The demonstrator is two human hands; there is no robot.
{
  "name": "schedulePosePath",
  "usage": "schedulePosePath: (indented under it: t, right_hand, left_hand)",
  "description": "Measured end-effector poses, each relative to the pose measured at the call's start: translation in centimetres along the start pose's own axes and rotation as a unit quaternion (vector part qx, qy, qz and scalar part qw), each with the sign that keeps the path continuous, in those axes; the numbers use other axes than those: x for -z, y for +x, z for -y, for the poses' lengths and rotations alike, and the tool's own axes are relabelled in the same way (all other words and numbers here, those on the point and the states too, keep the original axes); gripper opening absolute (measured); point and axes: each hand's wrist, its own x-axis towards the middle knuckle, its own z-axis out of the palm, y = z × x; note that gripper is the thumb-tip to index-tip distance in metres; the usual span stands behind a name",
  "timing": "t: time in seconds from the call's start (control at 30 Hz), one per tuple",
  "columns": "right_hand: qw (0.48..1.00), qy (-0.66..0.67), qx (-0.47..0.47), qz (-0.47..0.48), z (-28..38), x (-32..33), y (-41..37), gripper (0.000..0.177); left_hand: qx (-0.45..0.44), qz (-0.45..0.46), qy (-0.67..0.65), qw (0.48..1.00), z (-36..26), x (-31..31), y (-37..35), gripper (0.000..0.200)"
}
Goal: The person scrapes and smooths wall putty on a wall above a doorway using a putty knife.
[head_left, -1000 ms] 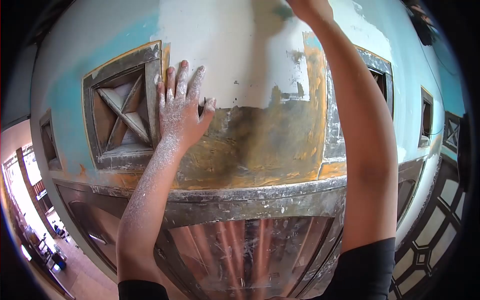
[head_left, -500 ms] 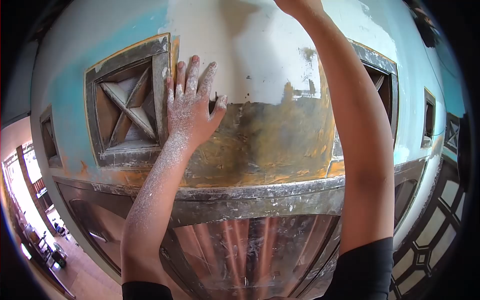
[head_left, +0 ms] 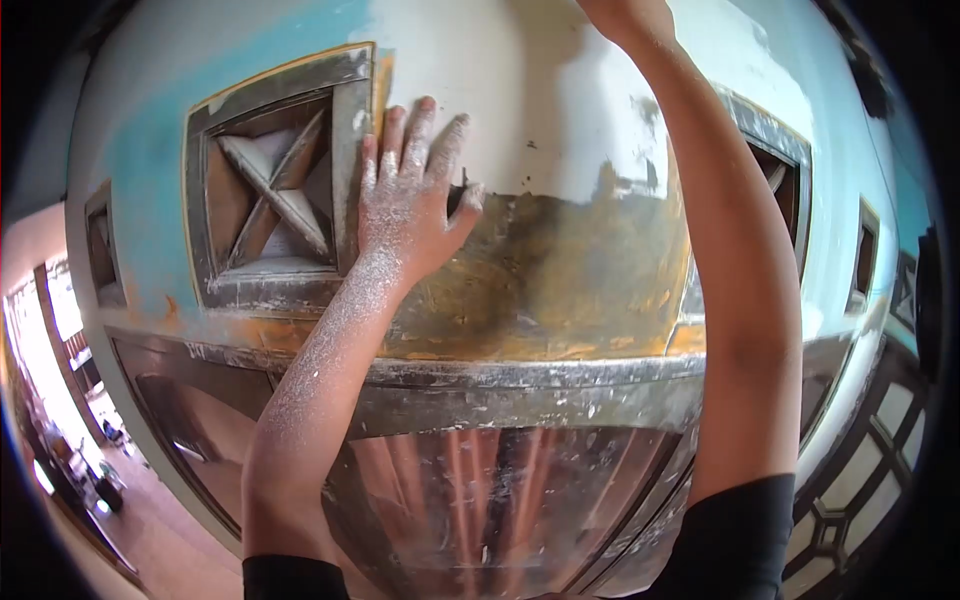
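Observation:
My left hand lies flat against the wall with its fingers spread, and white dust coats it and the forearm. Its fingertips rest on the white-coated part of the wall, just right of a wooden vent frame with crossed slats. Below and right of the palm is a bare brown and orange patch. My right hand is raised at the top edge, near the upper wall. Its fingers are cut off by the frame, so anything it holds is hidden.
Under the patch runs a scuffed dark wooden beam, above glass panes with reddish curtains behind. Another vent frame is partly behind my right arm. Turquoise paint shows at left. A bright doorway opens at far left.
The view has shifted, so the wall and vent sit slightly higher and further right. My left hand stays flat beside the vent frame. My right hand is still raised at the top edge.

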Motion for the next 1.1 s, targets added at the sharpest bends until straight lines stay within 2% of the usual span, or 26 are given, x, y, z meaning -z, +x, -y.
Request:
schedulePosePath:
  t: [0.07, 0.13, 0.27, 0.33, 0.4, 0.43, 0.57, 0.67, 0.73, 0.83, 0.97, 1.1]
  right_hand:
    - [0.999, 0.031, 0.015, -0.006, -0.1, -1.2, 1.1, 0.031]
    - [1.000, 0.019, -0.016, -0.001, 1.5, 0.0, 0.3, 0.030]
    - [0.999, 0.027, 0.027, 0.016, 1.2, 0.0, -3.0, 0.030]
    - [1.000, 0.014, 0.015, 0.017, 1.1, -0.8, -1.1, 0.031]
    - [0.999, 0.040, 0.010, -0.027, 1.4, -0.7, 0.1, 0.032]
    - [0.999, 0.035, -0.011, -0.010, 1.7, -0.2, -0.1, 0.031]
    - [0.999, -0.009, -0.006, 0.033, 1.3, 3.6, -5.8, 0.033]
    - [0.999, -0.036, 0.008, 0.030, -3.3, 3.6, -10.9, 0.036]
    - [1.000, 0.005, -0.007, 0.023, -3.6, 5.0, -14.6, 0.030]
    - [0.998, 0.021, -0.028, 0.047, -2.9, 5.6, -17.7, 0.033]
    - [0.998, 0.011, -0.037, 0.049, -3.7, 3.7, -14.3, 0.034]
    - [0.997, 0.013, -0.064, 0.042, -1.1, 5.3, -13.6, 0.036]
  left_hand:
    - [0.000, 0.002, 0.007, 1.000, 0.2, 0.1, 0.0, 0.072]
    - [0.000, 0.009, 0.009, 1.000, 0.1, 0.0, 0.0, 0.072]
    - [0.005, 0.007, 0.006, 1.000, 0.0, 0.0, 0.0, 0.072]
    - [0.007, 0.006, 0.006, 1.000, 0.1, 0.1, 0.2, 0.072]
    - [0.004, 0.014, 0.005, 1.000, 0.1, 0.1, 0.1, 0.072]
    - [0.001, 0.010, 0.004, 1.000, 0.1, 0.1, 0.0, 0.072]
    - [-0.002, 0.006, -0.001, 1.000, 0.1, 0.1, -0.2, 0.071]
    - [-0.001, -0.002, -0.010, 1.000, 0.3, -0.3, 0.0, 0.071]
    - [-0.004, -0.016, 0.004, 1.000, 0.4, -0.4, 0.1, 0.071]
    - [-0.002, -0.021, 0.009, 1.000, 0.2, -0.6, 0.0, 0.070]
    - [-0.004, -0.034, 0.012, 0.999, 0.4, -0.7, 0.2, 0.069]
    - [-0.011, -0.040, 0.008, 0.999, 0.4, -0.9, -0.2, 0.069]
